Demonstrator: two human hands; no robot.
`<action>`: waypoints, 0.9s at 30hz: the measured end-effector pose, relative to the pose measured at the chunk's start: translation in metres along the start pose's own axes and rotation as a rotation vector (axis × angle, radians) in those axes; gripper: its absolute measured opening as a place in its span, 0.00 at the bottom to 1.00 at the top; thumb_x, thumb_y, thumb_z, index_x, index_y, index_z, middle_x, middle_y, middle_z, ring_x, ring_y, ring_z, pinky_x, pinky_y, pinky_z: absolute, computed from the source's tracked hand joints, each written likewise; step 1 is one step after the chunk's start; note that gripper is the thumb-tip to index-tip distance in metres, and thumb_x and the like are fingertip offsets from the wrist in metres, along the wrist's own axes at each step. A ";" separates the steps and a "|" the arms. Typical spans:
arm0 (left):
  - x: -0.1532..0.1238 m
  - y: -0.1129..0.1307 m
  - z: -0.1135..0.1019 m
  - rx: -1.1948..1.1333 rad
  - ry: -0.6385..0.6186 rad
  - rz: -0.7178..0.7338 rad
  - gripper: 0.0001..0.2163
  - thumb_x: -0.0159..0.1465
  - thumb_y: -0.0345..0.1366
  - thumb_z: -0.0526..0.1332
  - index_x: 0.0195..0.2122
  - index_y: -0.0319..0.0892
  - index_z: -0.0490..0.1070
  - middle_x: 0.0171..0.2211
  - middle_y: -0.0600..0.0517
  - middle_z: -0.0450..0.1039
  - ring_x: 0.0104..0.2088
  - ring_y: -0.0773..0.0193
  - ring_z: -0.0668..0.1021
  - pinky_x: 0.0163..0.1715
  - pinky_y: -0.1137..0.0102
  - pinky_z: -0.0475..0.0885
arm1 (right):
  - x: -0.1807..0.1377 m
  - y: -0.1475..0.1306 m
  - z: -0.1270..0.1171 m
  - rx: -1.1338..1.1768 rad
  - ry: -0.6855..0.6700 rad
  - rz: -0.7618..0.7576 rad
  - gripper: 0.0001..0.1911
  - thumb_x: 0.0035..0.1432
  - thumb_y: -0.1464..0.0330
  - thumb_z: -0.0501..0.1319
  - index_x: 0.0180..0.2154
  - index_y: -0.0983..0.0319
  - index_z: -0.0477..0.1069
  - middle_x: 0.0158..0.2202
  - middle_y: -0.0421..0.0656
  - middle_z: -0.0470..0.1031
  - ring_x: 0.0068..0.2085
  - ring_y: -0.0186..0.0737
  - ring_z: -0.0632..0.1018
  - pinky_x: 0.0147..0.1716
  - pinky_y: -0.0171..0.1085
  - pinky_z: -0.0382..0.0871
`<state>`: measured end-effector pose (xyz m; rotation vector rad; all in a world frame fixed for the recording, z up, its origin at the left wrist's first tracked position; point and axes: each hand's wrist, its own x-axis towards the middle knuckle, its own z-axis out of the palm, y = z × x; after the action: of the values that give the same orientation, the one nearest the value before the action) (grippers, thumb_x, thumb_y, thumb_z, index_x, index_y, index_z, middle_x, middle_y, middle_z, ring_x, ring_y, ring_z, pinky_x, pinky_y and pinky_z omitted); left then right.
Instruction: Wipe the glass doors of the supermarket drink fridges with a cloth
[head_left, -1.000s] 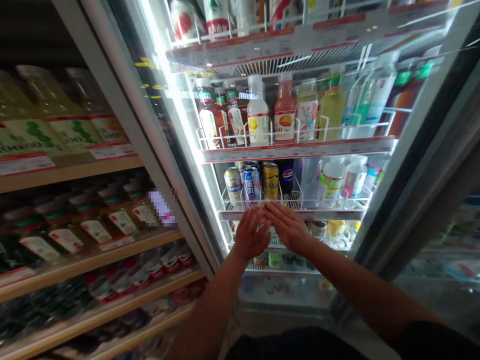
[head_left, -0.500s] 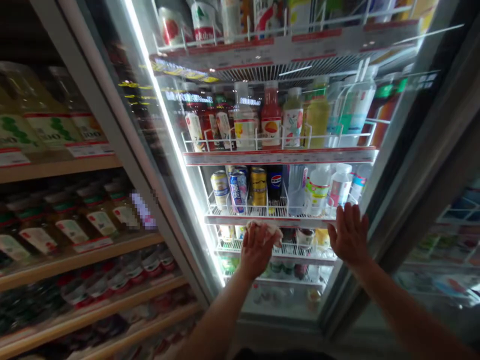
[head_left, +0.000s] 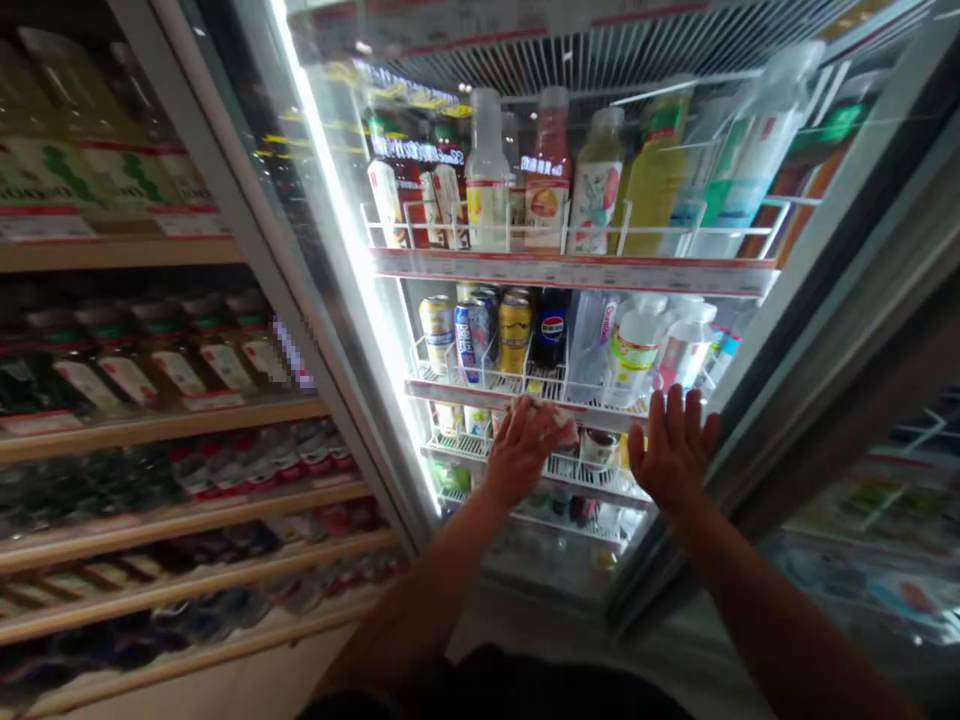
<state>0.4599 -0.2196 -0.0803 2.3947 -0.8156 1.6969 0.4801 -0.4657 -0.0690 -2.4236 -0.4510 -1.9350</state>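
Note:
A pale pinkish cloth point(head_left: 564, 430) is bunched under my left hand point(head_left: 521, 452), which presses it to the glass door point(head_left: 517, 560) of a lit drinks fridge. Its fingers lie over the cloth, in front of a lower shelf rail. To the right, my right hand point(head_left: 675, 448) rests palm-first against the same door, fingers stretched and holding nothing, close to the right door frame. Through the glass, a gold can point(head_left: 514, 335), a dark Pepsi bottle point(head_left: 551, 330) and a clear bottle with a green-yellow label point(head_left: 636, 350) stand just above the hands.
Wooden shelves point(head_left: 150, 430) with rows of bottles and jars run along the left. A bright light strip point(head_left: 330, 180) edges the fridge on that side. Another glass-fronted unit point(head_left: 877, 520) stands at the right. Tiled floor point(head_left: 247, 685) shows at the bottom left.
The view has tilted down, so the shelves sit higher and more floor shows. My left hand stays on the cloth, and my right hand remains flat, appearing slightly further left.

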 end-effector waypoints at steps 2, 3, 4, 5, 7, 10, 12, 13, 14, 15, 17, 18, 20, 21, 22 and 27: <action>0.037 -0.014 -0.009 0.014 0.028 0.012 0.24 0.68 0.25 0.55 0.63 0.51 0.68 0.67 0.49 0.61 0.72 0.47 0.48 0.68 0.48 0.57 | 0.000 0.000 0.000 -0.002 -0.005 -0.015 0.39 0.67 0.62 0.57 0.72 0.65 0.44 0.68 0.57 0.58 0.68 0.57 0.64 0.68 0.54 0.48; 0.055 -0.019 -0.012 0.017 0.022 -0.002 0.24 0.69 0.26 0.54 0.65 0.51 0.66 0.69 0.50 0.58 0.73 0.46 0.47 0.68 0.47 0.57 | 0.000 0.001 -0.001 -0.005 -0.005 -0.020 0.39 0.67 0.62 0.57 0.72 0.65 0.44 0.68 0.57 0.58 0.68 0.57 0.63 0.68 0.54 0.47; 0.067 -0.022 -0.014 0.021 0.034 -0.013 0.23 0.70 0.28 0.53 0.65 0.52 0.65 0.69 0.51 0.57 0.73 0.47 0.47 0.68 0.46 0.57 | 0.000 0.001 -0.001 -0.008 -0.001 -0.019 0.39 0.67 0.62 0.57 0.72 0.65 0.44 0.68 0.57 0.58 0.69 0.57 0.62 0.69 0.54 0.47; 0.072 -0.021 -0.013 0.016 0.051 -0.027 0.23 0.70 0.28 0.53 0.65 0.52 0.65 0.70 0.50 0.56 0.73 0.46 0.47 0.68 0.46 0.56 | 0.000 0.001 -0.001 -0.011 0.001 -0.018 0.39 0.67 0.62 0.57 0.72 0.65 0.44 0.68 0.57 0.58 0.69 0.56 0.61 0.69 0.54 0.47; 0.062 -0.009 -0.007 -0.001 0.073 -0.043 0.21 0.70 0.29 0.54 0.64 0.50 0.67 0.70 0.48 0.56 0.73 0.45 0.47 0.68 0.45 0.56 | -0.001 0.002 0.000 -0.014 0.008 -0.015 0.39 0.67 0.62 0.57 0.72 0.66 0.46 0.68 0.57 0.58 0.70 0.56 0.61 0.69 0.53 0.46; 0.020 0.015 0.007 -0.059 0.032 0.048 0.19 0.69 0.28 0.55 0.58 0.50 0.72 0.67 0.51 0.61 0.73 0.49 0.48 0.70 0.50 0.54 | -0.003 0.001 0.002 0.008 0.023 -0.007 0.38 0.66 0.62 0.58 0.71 0.65 0.48 0.68 0.56 0.58 0.70 0.56 0.60 0.70 0.53 0.46; 0.011 0.020 0.010 -0.093 -0.007 0.123 0.20 0.68 0.27 0.55 0.57 0.52 0.74 0.65 0.54 0.64 0.72 0.54 0.51 0.71 0.56 0.53 | -0.004 0.001 0.003 0.030 0.022 -0.002 0.38 0.66 0.63 0.59 0.71 0.64 0.50 0.68 0.55 0.59 0.70 0.55 0.60 0.70 0.53 0.45; 0.018 0.017 0.008 -0.090 -0.004 0.101 0.21 0.68 0.27 0.55 0.58 0.52 0.73 0.65 0.54 0.64 0.72 0.53 0.51 0.70 0.55 0.53 | -0.004 0.001 0.003 0.030 0.018 -0.002 0.38 0.65 0.63 0.59 0.71 0.64 0.50 0.68 0.55 0.59 0.70 0.55 0.60 0.70 0.52 0.45; 0.032 0.013 0.004 -0.075 0.017 0.045 0.22 0.68 0.27 0.55 0.60 0.52 0.71 0.66 0.53 0.63 0.72 0.52 0.51 0.70 0.53 0.54 | -0.004 0.000 0.003 0.023 0.018 -0.006 0.38 0.65 0.63 0.59 0.71 0.64 0.49 0.68 0.55 0.59 0.70 0.54 0.60 0.70 0.52 0.46; 0.050 0.007 -0.001 -0.052 0.055 -0.021 0.22 0.68 0.27 0.56 0.62 0.52 0.69 0.68 0.52 0.60 0.72 0.49 0.50 0.70 0.50 0.54 | -0.003 0.000 0.002 0.009 0.022 -0.009 0.38 0.65 0.63 0.59 0.71 0.64 0.49 0.68 0.54 0.59 0.70 0.54 0.60 0.70 0.52 0.46; 0.085 -0.003 -0.009 -0.030 0.102 -0.110 0.23 0.70 0.29 0.54 0.65 0.52 0.65 0.70 0.51 0.54 0.73 0.46 0.48 0.69 0.46 0.54 | -0.002 0.000 0.001 -0.014 0.044 -0.019 0.38 0.66 0.63 0.58 0.72 0.64 0.48 0.68 0.54 0.60 0.70 0.54 0.60 0.70 0.51 0.46; 0.095 -0.006 -0.011 -0.027 0.115 -0.125 0.23 0.70 0.29 0.54 0.65 0.52 0.65 0.71 0.51 0.53 0.73 0.46 0.47 0.68 0.44 0.53 | -0.001 0.000 0.001 -0.019 0.057 -0.022 0.38 0.66 0.63 0.58 0.72 0.65 0.48 0.68 0.54 0.60 0.70 0.53 0.60 0.70 0.51 0.47; 0.091 -0.003 -0.007 -0.036 0.126 -0.108 0.23 0.69 0.30 0.55 0.65 0.49 0.66 0.71 0.49 0.53 0.73 0.44 0.46 0.69 0.44 0.52 | 0.000 0.000 0.000 -0.023 0.067 -0.022 0.38 0.66 0.62 0.58 0.71 0.64 0.48 0.67 0.54 0.61 0.69 0.53 0.61 0.69 0.51 0.48; 0.079 0.002 -0.002 -0.048 0.122 -0.066 0.22 0.69 0.30 0.56 0.64 0.48 0.67 0.70 0.48 0.54 0.73 0.44 0.46 0.69 0.46 0.52 | 0.000 0.001 0.000 -0.024 0.066 -0.021 0.38 0.66 0.62 0.58 0.71 0.64 0.48 0.67 0.54 0.61 0.69 0.54 0.62 0.69 0.51 0.49; 0.064 0.007 0.003 -0.055 0.097 -0.016 0.22 0.68 0.30 0.58 0.62 0.48 0.69 0.69 0.48 0.56 0.73 0.45 0.46 0.70 0.48 0.51 | 0.001 0.001 0.000 -0.022 0.065 -0.021 0.38 0.66 0.62 0.59 0.71 0.64 0.49 0.67 0.54 0.62 0.69 0.54 0.63 0.69 0.51 0.49; 0.031 0.005 0.009 -0.100 -0.045 0.280 0.21 0.67 0.29 0.60 0.60 0.55 0.71 0.65 0.56 0.65 0.71 0.56 0.55 0.72 0.58 0.50 | 0.000 0.001 0.001 0.007 0.077 -0.030 0.38 0.64 0.63 0.60 0.71 0.64 0.50 0.67 0.54 0.63 0.69 0.52 0.62 0.70 0.50 0.48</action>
<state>0.4729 -0.2386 -0.0571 2.3493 -1.2631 1.6489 0.4810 -0.4668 -0.0690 -2.3419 -0.4932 -2.0270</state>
